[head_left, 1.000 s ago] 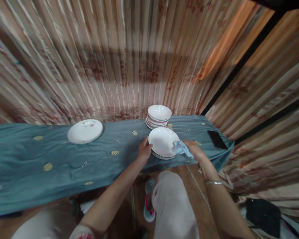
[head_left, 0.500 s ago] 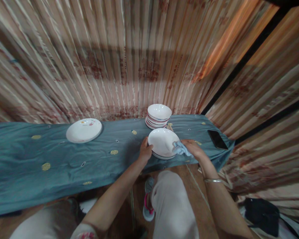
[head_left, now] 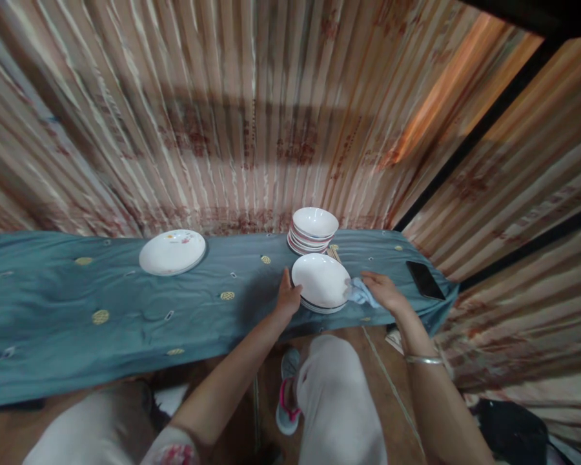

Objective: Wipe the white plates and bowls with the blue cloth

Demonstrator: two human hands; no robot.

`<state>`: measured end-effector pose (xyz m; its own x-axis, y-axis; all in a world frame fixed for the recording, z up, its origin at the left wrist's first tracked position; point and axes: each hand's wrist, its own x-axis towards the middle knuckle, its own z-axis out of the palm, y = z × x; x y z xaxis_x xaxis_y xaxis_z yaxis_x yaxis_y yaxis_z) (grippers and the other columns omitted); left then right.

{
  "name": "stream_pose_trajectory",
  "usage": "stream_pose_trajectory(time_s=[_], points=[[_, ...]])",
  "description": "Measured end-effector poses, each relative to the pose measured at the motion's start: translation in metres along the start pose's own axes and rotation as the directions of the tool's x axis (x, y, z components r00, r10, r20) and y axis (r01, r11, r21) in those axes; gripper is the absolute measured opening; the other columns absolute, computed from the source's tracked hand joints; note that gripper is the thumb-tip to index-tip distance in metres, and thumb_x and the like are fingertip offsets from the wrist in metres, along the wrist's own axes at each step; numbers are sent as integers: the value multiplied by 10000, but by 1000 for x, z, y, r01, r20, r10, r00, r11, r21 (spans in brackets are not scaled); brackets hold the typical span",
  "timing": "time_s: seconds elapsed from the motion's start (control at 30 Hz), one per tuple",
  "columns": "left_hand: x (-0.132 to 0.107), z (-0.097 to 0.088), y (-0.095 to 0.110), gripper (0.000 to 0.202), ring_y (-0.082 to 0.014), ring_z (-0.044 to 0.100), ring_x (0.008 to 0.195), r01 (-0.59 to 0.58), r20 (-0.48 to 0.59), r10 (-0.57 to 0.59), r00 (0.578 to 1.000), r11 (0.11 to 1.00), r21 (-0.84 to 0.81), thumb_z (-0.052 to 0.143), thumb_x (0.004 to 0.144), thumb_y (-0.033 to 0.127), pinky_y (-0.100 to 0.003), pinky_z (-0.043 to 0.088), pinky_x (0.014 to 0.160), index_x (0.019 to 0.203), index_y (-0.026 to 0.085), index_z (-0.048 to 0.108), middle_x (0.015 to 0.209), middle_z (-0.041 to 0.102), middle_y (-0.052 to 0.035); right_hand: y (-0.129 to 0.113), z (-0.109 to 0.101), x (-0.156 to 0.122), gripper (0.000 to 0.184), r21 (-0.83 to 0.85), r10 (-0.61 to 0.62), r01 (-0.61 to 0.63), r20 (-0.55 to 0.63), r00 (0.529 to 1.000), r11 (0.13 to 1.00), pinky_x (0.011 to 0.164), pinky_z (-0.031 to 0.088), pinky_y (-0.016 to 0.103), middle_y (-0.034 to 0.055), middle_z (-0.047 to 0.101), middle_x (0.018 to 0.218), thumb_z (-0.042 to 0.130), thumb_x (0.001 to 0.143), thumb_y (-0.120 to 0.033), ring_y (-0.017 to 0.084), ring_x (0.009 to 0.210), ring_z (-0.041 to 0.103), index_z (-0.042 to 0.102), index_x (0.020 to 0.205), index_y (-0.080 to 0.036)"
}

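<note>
A short stack of white plates (head_left: 320, 281) sits near the front edge of a table covered in teal cloth (head_left: 126, 316). My left hand (head_left: 288, 299) grips the stack's left rim, fingers curled round it. My right hand (head_left: 383, 290) is at the stack's right side, closed on a light blue cloth (head_left: 361, 292) that touches the plates' edge. Behind the stack stands a taller pile of white bowls (head_left: 314, 228). A single white plate with a floral print (head_left: 173, 252) lies further left.
A black phone (head_left: 425, 279) lies on the table's right end. Striped curtains (head_left: 252, 129) hang close behind the table. My knees and a pink-and-white shoe (head_left: 286, 400) show below, and a dark bag (head_left: 513, 426) lies on the floor at right.
The plate stack has come down a little and now rests flat on the cloth. Both hands stay at its sides; the view has shifted slightly.
</note>
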<state>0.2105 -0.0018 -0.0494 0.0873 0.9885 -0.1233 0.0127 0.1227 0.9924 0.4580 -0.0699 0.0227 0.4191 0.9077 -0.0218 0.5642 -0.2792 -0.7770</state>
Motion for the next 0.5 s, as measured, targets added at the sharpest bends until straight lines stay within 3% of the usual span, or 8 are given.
stream_pose_trajectory(time_s=[0.1, 0.23, 0.37, 0.5], points=[[-2, -12, 1, 815, -307, 306, 1509, 13, -17, -14, 1000, 999, -33, 677, 706, 151, -420, 208, 1244, 1484, 108, 440, 1603, 374, -185, -17, -2, -9, 272, -2, -54, 54, -50, 997, 999, 1049, 455, 416, 74, 787, 1005, 562, 707, -336, 299, 1115, 666, 783, 819, -225], [-4, -54, -5, 752, -274, 344, 1496, -10, -87, 3, 996, 997, -80, 678, 747, 191, -425, 253, 1224, 1467, 179, 462, 1593, 405, -150, -58, 19, -32, 364, 149, -174, 157, 104, 979, 976, 1047, 460, 419, 64, 785, 1066, 513, 751, -367, 290, 1088, 679, 799, 909, -209], [-1, -119, -12, 750, -270, 352, 1492, -35, -226, 17, 974, 997, -75, 683, 743, 197, -404, 272, 1217, 1462, 186, 471, 1586, 421, -150, -102, 70, -52, 362, 299, -248, 156, 302, 920, 941, 976, 498, 396, 63, 789, 988, 498, 759, -384, 277, 1007, 690, 793, 878, -210], [3, -189, -11, 759, -231, 328, 1504, -52, -402, 27, 915, 997, -52, 641, 776, 218, -375, 255, 1226, 1500, 234, 417, 1610, 399, -81, -131, 146, -59, 380, 371, -250, 68, 470, 847, 926, 753, 534, 354, 65, 759, 799, 497, 852, -476, 240, 783, 677, 767, 794, -216]])
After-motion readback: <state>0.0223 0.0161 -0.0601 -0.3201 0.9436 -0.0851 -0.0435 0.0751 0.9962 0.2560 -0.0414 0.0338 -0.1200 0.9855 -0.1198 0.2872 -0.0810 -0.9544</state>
